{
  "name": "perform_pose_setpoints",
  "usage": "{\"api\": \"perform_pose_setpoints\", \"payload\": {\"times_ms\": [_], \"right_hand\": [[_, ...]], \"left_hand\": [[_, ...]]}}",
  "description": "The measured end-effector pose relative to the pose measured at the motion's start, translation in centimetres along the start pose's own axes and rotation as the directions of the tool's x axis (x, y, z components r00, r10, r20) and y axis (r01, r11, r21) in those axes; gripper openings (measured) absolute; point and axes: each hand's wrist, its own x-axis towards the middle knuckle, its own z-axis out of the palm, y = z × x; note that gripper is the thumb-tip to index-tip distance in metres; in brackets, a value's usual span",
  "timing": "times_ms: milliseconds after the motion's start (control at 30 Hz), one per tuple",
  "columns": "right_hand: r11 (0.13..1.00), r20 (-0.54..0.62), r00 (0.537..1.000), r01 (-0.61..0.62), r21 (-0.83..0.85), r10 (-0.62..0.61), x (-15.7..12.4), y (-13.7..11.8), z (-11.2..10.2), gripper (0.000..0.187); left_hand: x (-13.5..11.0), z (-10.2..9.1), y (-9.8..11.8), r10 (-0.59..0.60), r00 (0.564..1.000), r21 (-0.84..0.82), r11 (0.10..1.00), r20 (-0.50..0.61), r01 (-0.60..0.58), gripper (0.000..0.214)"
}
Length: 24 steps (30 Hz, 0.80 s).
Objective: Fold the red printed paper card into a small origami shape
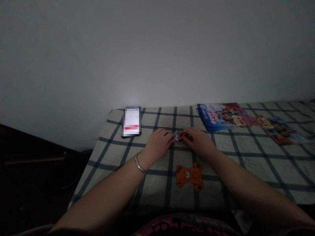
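Note:
Both of my hands rest on a checked cloth [246,157] and meet over a small folded piece of paper [176,136]. My left hand [157,142] is curled, its fingertips pinching the paper's left side; a silver bangle [139,165] circles that wrist. From the other side my right hand [197,139] pinches the same paper with bent fingers. The paper is tiny, pale with a bit of red, and mostly hidden by the fingers.
A lit phone [132,121] lies at the cloth's far left corner. Colourful printed leaflets [222,116] and another [280,129] lie at the far right. An orange bear print [190,176] marks the cloth near me. A plain wall stands behind; dark floor at left.

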Motion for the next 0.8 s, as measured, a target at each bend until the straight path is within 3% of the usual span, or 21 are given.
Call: {"api": "perform_pose_setpoints", "payload": {"times_ms": [167, 400, 667, 800], "right_hand": [[1.000, -0.037, 0.999, 0.002, -0.021, -0.002, 0.0, -0.1, 0.3, 0.019], [0.993, -0.026, 0.995, -0.095, -0.065, 0.093, 0.6, -0.3, 0.6, 0.016], [0.991, -0.032, 0.998, -0.049, -0.126, 0.045, 1.3, -0.3, 0.8, 0.017], [0.986, -0.031, 0.999, -0.044, -0.159, 0.039, 1.4, -0.5, 0.8, 0.016]], "left_hand": [[0.0, 0.0, 0.2, -0.061, 0.998, -0.015, 0.998, -0.018, 0.060, 0.018], [0.0, 0.0, 0.3, -0.097, 0.995, -0.001, 0.995, -0.026, 0.097, 0.022], [0.3, 0.3, 0.3, -0.157, 0.987, 0.023, 0.987, -0.027, 0.158, 0.012], [0.4, 0.6, 0.3, -0.097, 0.995, 0.066, 0.993, -0.024, 0.099, 0.012]]}}
